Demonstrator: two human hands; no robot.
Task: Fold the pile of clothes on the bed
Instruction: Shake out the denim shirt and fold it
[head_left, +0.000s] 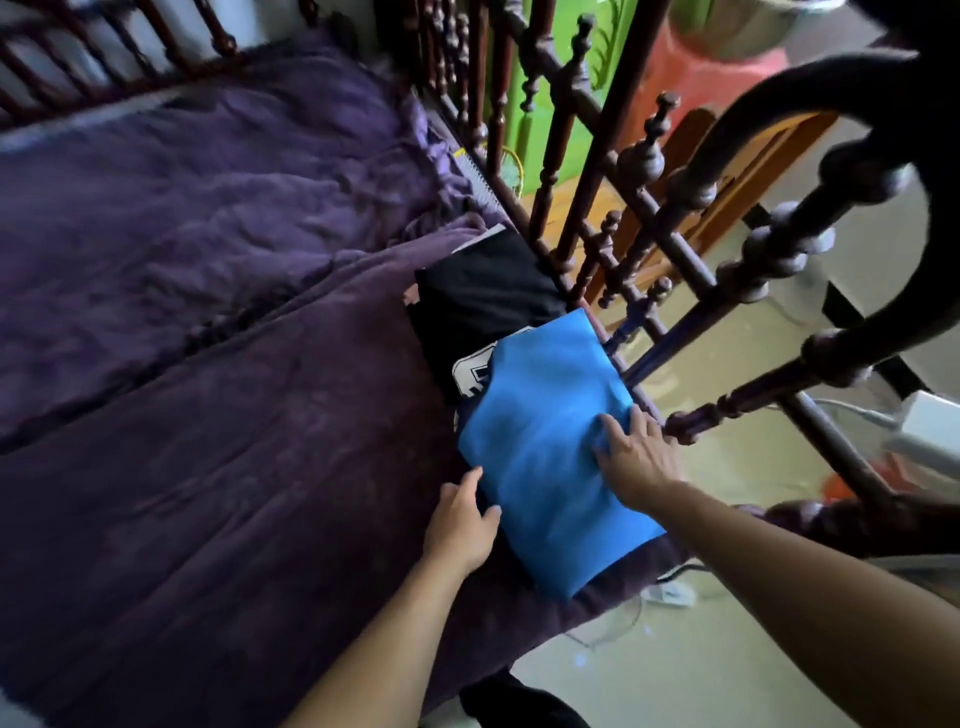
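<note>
Head view: blue garment (545, 441) lies on black clothes (483, 296) at the bed (208, 415) edge; right hand (639, 457) spreads flat fingers on it, left hand (460, 519) touches its side, fingers relaxed. Press evenly, square the stack

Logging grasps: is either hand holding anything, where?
Nothing gripped: right hand presses flat on the blue garment, right side; left hand touches its left edge.
</note>
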